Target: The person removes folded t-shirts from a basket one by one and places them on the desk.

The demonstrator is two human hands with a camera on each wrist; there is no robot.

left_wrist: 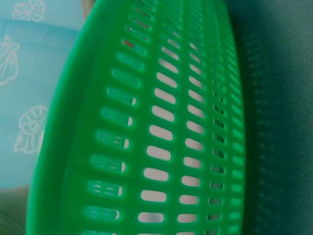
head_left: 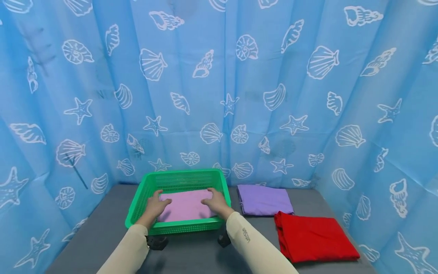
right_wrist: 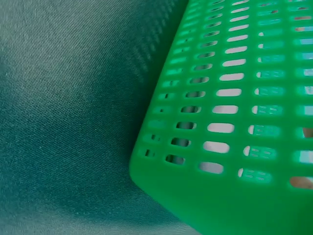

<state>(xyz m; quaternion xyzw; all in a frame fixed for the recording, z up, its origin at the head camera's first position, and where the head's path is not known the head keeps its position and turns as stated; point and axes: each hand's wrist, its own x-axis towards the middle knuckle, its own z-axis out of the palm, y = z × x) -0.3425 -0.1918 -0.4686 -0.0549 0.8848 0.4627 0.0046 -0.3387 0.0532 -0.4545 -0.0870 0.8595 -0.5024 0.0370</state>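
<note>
A folded pink cloth (head_left: 186, 205) lies flat in a green plastic basket (head_left: 184, 227). My left hand (head_left: 155, 208) is over the cloth's left side, thumb and fingers spread apart. Opposite it, my right hand (head_left: 216, 202) reaches in over the cloth's right side, its thumb and fingers also apart. Small shadows fall on the cloth below both hands; whether any fingertip touches it is hard to see. Both wrist views are filled mostly by the slotted front wall of the basket (left_wrist: 146, 161), with pale cloth showing through the slots, and neither shows a hand clearly.
On the dark grey table (head_left: 191, 255), a folded purple cloth (head_left: 265, 200) lies right of the basket. Nearer the front right is a folded red cloth (head_left: 315, 238). A blue curtain (head_left: 219, 83) with white shell prints hangs behind and at both sides.
</note>
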